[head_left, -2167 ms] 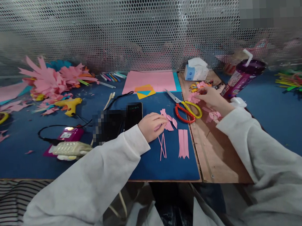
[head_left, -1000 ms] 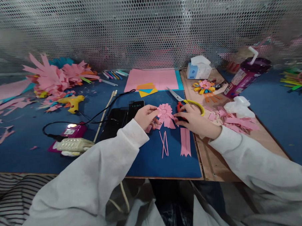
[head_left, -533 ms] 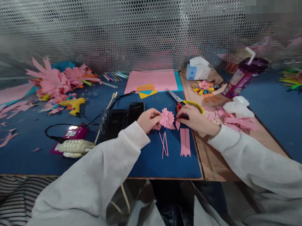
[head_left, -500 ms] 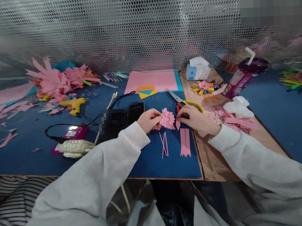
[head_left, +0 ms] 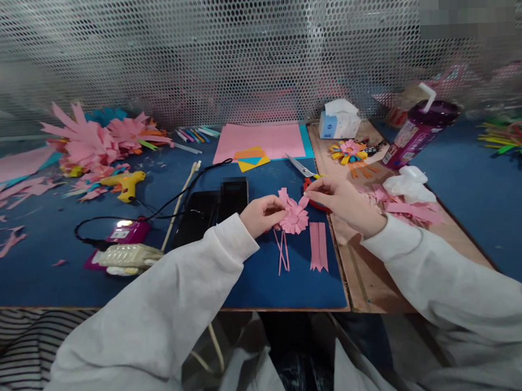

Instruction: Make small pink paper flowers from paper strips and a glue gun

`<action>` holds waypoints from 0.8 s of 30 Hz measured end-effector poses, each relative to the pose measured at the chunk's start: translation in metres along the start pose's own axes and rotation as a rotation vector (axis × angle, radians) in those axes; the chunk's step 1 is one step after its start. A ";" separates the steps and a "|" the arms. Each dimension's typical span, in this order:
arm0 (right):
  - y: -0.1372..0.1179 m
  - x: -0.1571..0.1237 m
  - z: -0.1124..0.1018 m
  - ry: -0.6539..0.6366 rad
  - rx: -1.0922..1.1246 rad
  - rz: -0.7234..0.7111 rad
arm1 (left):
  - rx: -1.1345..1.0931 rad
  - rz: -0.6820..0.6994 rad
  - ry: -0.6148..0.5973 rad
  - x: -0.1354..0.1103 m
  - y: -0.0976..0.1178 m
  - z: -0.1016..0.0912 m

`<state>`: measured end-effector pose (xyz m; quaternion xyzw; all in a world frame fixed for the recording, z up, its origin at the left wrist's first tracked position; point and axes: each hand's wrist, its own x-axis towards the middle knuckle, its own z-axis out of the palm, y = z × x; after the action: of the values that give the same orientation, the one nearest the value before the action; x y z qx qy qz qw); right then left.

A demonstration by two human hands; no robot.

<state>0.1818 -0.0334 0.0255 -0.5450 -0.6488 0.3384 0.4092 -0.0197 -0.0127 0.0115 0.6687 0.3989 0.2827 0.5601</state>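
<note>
Between thumb and fingers, my left hand (head_left: 264, 214) grips a pink paper flower (head_left: 295, 218) by its left side, above the blue tabletop. A small pink paper petal (head_left: 303, 201) is pinched in my right hand (head_left: 341, 203), its lower end at the flower's upper right edge; whether they touch I cannot tell. Below the flower lie thin pink paper strips (head_left: 282, 253), partly crossed. To their right are two wider pink strips (head_left: 318, 246) with notched ends. Scissors (head_left: 301, 167) with red and yellow handles rest behind my right hand, which hides part of them.
A yellow glue gun (head_left: 125, 184), a power strip (head_left: 135, 232) and black phones (head_left: 196, 214) lie to the left. Pink sheets (head_left: 258, 139) lie at the back. On the right stand a tissue box (head_left: 339, 122) and a purple cup (head_left: 418, 132), near pink scraps (head_left: 411, 211).
My left hand has turned the flower and shifted it slightly down and right. My right hand has raised the petal from beside the flower to its upper right edge.
</note>
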 end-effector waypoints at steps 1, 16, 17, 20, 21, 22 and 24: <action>-0.001 -0.001 0.001 -0.010 0.021 0.002 | 0.006 0.006 -0.004 0.000 0.000 0.000; -0.009 -0.008 0.004 -0.068 0.194 0.025 | 0.058 0.113 -0.037 0.001 -0.009 -0.001; -0.010 -0.008 0.005 -0.067 0.200 0.026 | 0.080 0.127 -0.031 0.001 -0.009 -0.001; -0.011 -0.008 0.005 -0.062 0.209 0.030 | 0.130 0.160 -0.020 0.001 -0.010 -0.002; -0.012 -0.008 0.005 -0.061 0.210 0.029 | 0.136 0.165 -0.020 0.000 -0.009 -0.002; -0.012 -0.008 0.005 -0.062 0.210 0.027 | 0.139 0.166 -0.023 0.000 -0.009 -0.001; -0.013 -0.009 0.006 -0.064 0.212 0.022 | 0.141 0.163 -0.028 0.000 -0.008 -0.001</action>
<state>0.1718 -0.0444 0.0331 -0.4949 -0.6161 0.4269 0.4397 -0.0227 -0.0121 0.0037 0.7407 0.3542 0.2890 0.4923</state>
